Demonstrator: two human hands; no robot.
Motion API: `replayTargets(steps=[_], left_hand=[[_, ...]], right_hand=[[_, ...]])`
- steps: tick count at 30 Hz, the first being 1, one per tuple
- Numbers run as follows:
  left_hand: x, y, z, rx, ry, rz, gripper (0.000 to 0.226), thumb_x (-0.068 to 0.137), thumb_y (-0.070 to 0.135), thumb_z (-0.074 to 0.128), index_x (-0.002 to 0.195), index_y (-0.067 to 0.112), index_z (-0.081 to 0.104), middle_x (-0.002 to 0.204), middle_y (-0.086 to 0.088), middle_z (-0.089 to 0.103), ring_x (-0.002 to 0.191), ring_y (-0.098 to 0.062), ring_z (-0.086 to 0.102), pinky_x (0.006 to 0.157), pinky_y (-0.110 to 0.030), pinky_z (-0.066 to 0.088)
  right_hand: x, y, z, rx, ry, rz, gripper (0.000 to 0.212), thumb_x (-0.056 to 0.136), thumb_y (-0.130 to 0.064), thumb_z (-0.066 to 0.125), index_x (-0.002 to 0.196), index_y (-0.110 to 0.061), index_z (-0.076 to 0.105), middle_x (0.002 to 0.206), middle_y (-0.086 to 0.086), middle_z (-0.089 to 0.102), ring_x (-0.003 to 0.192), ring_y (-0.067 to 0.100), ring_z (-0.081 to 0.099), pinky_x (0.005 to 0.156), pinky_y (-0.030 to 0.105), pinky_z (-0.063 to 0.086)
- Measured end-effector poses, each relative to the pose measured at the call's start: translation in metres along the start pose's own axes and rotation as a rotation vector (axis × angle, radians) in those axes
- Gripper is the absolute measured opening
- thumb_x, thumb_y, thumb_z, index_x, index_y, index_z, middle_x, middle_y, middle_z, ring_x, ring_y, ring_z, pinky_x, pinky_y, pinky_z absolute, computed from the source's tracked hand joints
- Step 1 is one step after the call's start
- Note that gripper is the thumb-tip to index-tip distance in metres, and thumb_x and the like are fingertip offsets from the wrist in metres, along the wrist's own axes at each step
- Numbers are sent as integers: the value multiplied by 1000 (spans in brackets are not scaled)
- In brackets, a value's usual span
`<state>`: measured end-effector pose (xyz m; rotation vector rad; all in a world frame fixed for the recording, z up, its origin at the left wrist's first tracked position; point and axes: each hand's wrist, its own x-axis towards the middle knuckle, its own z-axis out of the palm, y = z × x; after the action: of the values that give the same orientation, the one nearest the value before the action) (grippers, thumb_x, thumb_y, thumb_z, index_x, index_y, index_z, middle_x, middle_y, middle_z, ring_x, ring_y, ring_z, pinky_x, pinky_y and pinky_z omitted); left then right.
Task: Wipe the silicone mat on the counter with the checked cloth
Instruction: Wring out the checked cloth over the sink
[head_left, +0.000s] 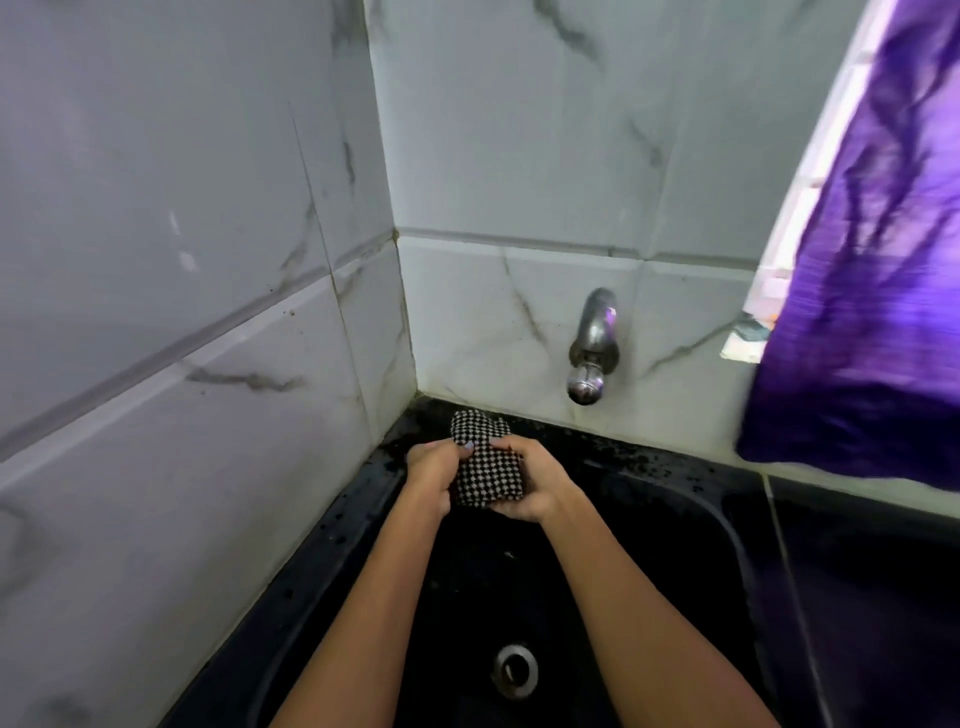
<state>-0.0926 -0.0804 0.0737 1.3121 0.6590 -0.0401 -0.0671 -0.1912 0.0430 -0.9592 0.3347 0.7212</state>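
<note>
Fingers (470, 446) of both hands curl tightly round the checked cloth (488, 475), which is bunched into a thick roll between them. Nearest the camera, two bare forearms reach forward over a black sink (717, 525), whose round metal drain (515, 670) lies low in the basin between the arms. Further on, the left hand (432, 475) grips the cloth's left side with its thumb across the top, and the right hand (535, 486) grips the right side, palm wrapped round the fabric. The black-and-white cloth is held above the far part of the basin, its upper end sticking out past the fingertips toward the corner. Beyond the hands, the sink's dark rim is speckled with droplets or grime; which, I cannot tell. Behind it, a metal tap (592, 345) juts from the marbled white wall tiles (519, 156). At the far right hangs a purple curtain (872, 312).
</note>
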Motion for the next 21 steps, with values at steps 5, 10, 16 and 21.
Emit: replayTargets(steps=[5,10,16,21], left_hand=[[-58,-22,35,47,-84,16,24,82,-2,61,105,3,65,91,-14,66,74,-24,60,61,-29,49],[-119,-53,79,81,-159,43,25,82,-3,59,106,-1,64,90,-17,65,76,-26,61,66,-31,51],[-210,-97,141,95,-176,38,16,84,-1,58,100,-1,60,93,-16,62,79,-27,60,71,-37,52],[-280,-143,199,90,-246,35,18,82,-2,59,100,-2,61,102,-21,65,87,-31,63,81,-45,53]], right_hand=[[-61,3,-39,2,-8,-33,22,87,-20,54,100,-3,59,88,15,64,81,28,62,75,41,53],[-137,3,-89,-7,43,-87,17,89,-13,55,97,0,62,81,16,70,72,29,69,63,37,59],[-240,4,-161,3,175,-160,17,89,-18,49,89,-5,59,71,9,69,74,22,61,67,31,50],[-326,11,-232,42,213,-197,14,90,-11,51,91,0,58,73,8,69,67,21,67,75,30,51]])
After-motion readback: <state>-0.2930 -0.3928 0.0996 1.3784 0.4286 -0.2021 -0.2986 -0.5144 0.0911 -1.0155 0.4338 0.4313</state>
